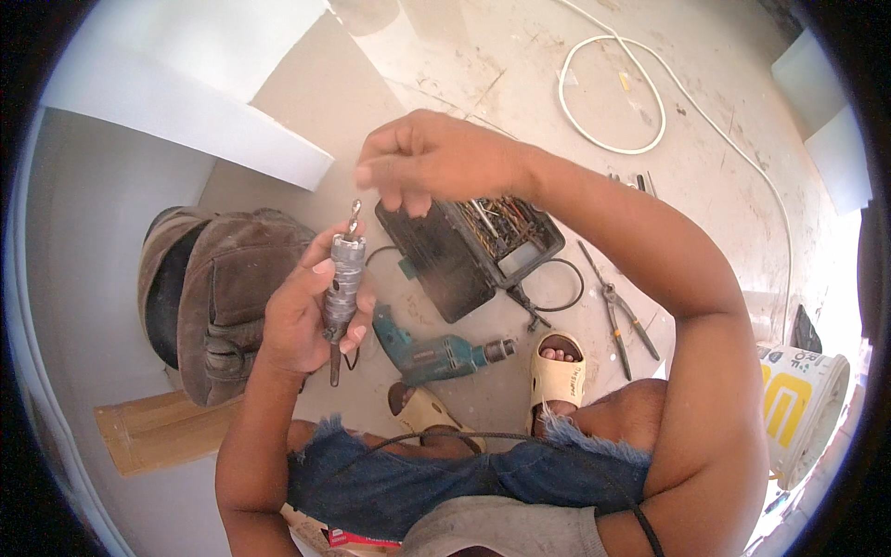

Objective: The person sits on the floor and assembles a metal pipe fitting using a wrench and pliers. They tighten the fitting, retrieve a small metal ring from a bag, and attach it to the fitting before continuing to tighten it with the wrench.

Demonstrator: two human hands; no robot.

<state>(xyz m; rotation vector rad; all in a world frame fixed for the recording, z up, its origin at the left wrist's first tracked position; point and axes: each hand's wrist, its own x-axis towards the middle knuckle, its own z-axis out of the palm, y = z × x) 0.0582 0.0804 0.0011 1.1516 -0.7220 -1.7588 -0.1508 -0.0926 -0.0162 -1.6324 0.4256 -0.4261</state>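
Upright in my left hand [299,311] is a hole saw [344,278], a grey toothed core cutter with a shank pointing down; my fingers wrap round its body. A bright twisted pilot drill bit [355,215] sticks up from its toothed end. Just above that tip hovers my right hand [413,162], its fingers curled and thumb drawn in. Whatever it pinches, if anything, is hidden. Below the hands lies a teal power drill [432,357] on the floor, its chuck pointing right. Behind it stands an open black case [444,269] with many drill bits [506,226] inside.
A brown tool bag [260,288] sits at the left, near a cardboard piece [167,429]. Orange-handled pincers [613,302] lie on the floor to the right. A white bucket [803,408] stands at far right. A white cable [661,102] loops across the far floor.
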